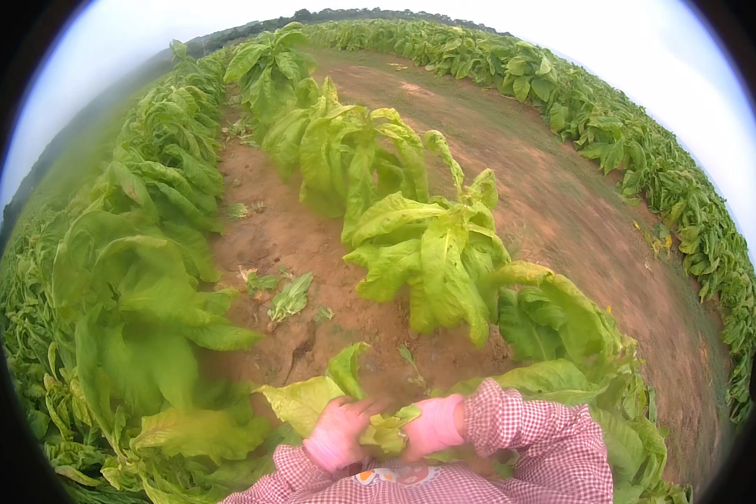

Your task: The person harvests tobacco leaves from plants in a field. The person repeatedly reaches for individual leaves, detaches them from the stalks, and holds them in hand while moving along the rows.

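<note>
Low in the head view, both my hands are close together in front of my body among broad tobacco leaves. My left hand (350, 417), with a pink wrap at the wrist, has its fingers curled at the base of a yellow-green tobacco leaf (301, 403) that sticks out to the left. Between the hands is a crumpled tobacco leaf (386, 432). My right hand (428, 430), also pink-wrapped, bends down and inward against that crumpled leaf; its fingers are mostly hidden. Red-and-white checked sleeves cover both forearms.
A tobacco plant (445, 252) stands ahead in a row running away from me. Taller plants (143, 294) crowd my left side. Torn leaves (291, 298) lie on the brown soil (265, 244). A dirt track (554, 193) curves along the right, with another crop row (630, 151) beyond.
</note>
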A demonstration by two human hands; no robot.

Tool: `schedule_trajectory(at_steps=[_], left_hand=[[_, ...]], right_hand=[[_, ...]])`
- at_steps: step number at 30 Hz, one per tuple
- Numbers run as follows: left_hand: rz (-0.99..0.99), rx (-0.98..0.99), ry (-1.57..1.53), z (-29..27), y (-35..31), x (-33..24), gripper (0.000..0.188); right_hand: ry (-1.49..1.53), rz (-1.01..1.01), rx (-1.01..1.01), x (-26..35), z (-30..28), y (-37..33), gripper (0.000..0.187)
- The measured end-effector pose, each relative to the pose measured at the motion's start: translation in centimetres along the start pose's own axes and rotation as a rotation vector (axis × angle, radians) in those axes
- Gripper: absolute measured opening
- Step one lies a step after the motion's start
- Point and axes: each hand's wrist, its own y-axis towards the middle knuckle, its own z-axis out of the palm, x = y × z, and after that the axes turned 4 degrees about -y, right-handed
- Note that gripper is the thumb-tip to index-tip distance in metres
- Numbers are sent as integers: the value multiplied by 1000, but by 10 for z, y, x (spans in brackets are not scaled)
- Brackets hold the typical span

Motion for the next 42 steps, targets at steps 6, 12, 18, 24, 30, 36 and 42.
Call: schedule_trajectory(at_steps=[6,12,18,24,30,36,42], left_hand=[[-289,-260,-268,-14,-30,68,40],[-503,-770,-725,-36,-42,113,39],[-379,-816,-1018,-66,-21,117,51],[-138,-611,-1792,-54,27,132,44],[-308,-614,-983,-49,62,148,40],[-414,-671,-1077,-76,104,164,35],[-482,-635,-1229,-98,161,181,31]], right_hand=[[164,231,-83,6,-70,38,53],[311,526,-907,-49,-138,33,43],[743,34,-1272,18,-186,75,27],[947,-247,-1013,57,-190,95,33],[1238,-464,-961,20,-202,121,33],[1486,-754,-937,-25,-245,161,33],[1572,-697,-919,-81,-298,162,43]])
